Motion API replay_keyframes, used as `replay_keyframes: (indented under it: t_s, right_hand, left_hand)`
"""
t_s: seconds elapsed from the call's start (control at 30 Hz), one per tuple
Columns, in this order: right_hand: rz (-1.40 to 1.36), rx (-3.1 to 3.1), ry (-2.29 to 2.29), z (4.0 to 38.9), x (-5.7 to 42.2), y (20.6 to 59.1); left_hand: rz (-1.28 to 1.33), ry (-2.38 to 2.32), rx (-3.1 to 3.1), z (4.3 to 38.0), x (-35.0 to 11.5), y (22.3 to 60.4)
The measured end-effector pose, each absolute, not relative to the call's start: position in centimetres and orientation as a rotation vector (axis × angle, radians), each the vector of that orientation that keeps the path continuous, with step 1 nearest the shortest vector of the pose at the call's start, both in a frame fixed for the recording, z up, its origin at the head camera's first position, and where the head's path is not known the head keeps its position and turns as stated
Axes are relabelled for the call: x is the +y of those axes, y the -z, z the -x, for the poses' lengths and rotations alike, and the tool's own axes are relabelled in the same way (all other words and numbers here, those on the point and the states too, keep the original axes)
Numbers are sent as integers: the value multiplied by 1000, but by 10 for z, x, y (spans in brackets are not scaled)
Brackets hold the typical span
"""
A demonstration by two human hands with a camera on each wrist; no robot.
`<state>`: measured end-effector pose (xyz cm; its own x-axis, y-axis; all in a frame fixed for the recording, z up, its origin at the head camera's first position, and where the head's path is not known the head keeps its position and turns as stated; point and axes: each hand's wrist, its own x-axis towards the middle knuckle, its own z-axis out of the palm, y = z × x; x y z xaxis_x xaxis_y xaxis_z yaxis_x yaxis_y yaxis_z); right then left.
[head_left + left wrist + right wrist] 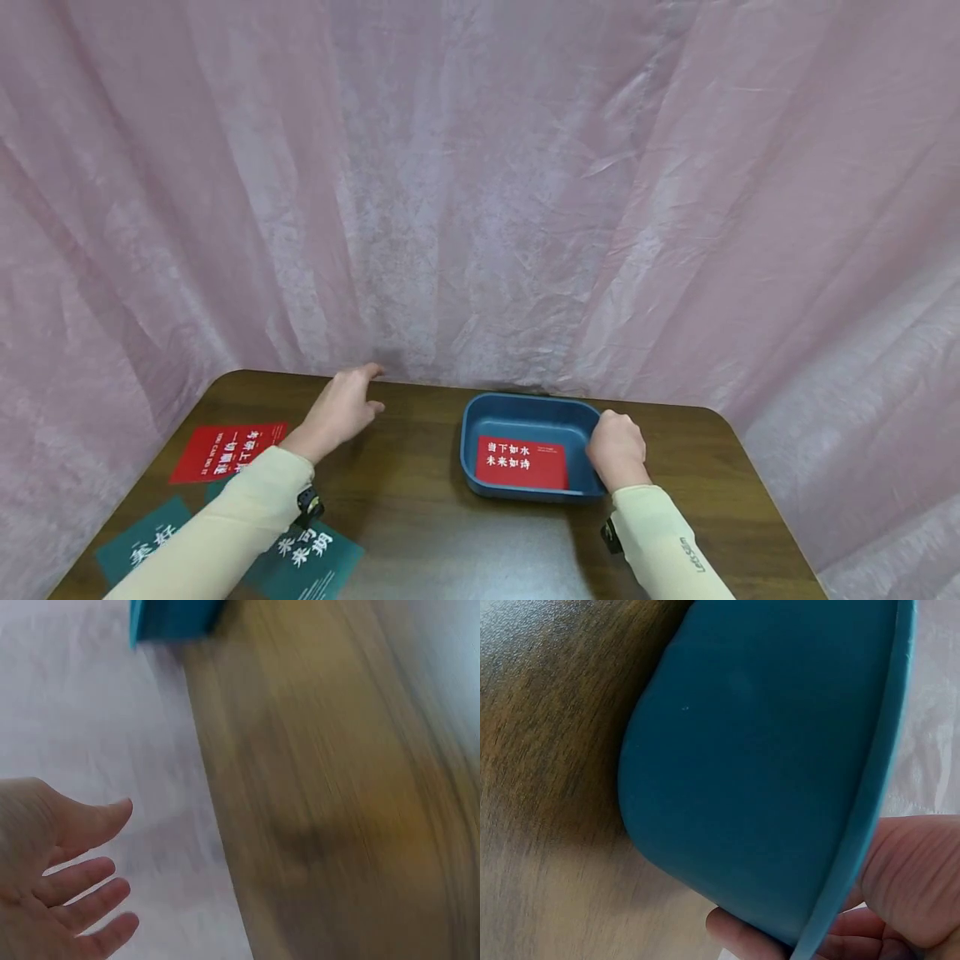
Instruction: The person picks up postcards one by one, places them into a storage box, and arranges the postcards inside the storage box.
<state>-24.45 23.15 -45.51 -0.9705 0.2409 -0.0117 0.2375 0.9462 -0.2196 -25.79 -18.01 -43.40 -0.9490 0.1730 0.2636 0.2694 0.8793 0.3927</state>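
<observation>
A blue rectangular tub (517, 495) stands on the wooden table, with a red card (522, 463) bearing white characters lying flat inside it. My right hand (618, 451) grips the tub's right rim; in the right wrist view its fingers (746, 936) curl against the outer wall. My left hand (341, 414) hovers over the table's back left part, apart from the tub, holding nothing. Its fingers are spread and relaxed in the left wrist view, where a corner of the tub (176, 619) shows at the top.
Left on the table lie a red card (217, 454), a green card (138, 533) and another green card (315, 562), partly hidden by my left sleeve. A pink curtain (480, 208) hangs right behind the table's back edge.
</observation>
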Motion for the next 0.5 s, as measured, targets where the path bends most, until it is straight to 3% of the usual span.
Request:
replay_keyframes:
  t_s: [0.5]
  right_hand:
    - [348,-3065,-346,248,223,452]
  left_hand:
    - [-421,679,-3061,232,-331,457]
